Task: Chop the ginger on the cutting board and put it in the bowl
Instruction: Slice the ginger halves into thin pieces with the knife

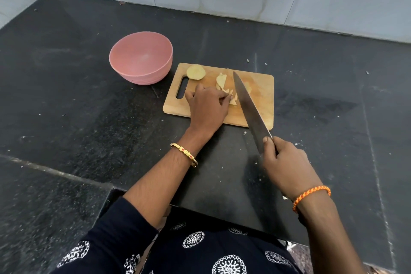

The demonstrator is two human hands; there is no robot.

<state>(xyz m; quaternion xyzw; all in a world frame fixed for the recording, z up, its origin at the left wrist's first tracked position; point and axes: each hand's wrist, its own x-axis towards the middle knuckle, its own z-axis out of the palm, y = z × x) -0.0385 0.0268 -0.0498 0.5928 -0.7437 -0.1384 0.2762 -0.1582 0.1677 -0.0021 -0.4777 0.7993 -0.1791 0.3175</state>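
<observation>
While my left hand [206,107] pinches pale yellow ginger slices [222,83] mid cutting board [262,100], right hand [287,164] grips one knife [249,109], blade angled over them. One rounded ginger chunk [195,71] at far left corner. One pink bowl [141,60] just beside board.

No readable text, label, brand, number or sign is found anywhere in view. Nothing is printed on the cutting board [255,95], and none is seen on the pink bowl [140,60] just left of it or on the knife blade [249,109] lying across it.
</observation>
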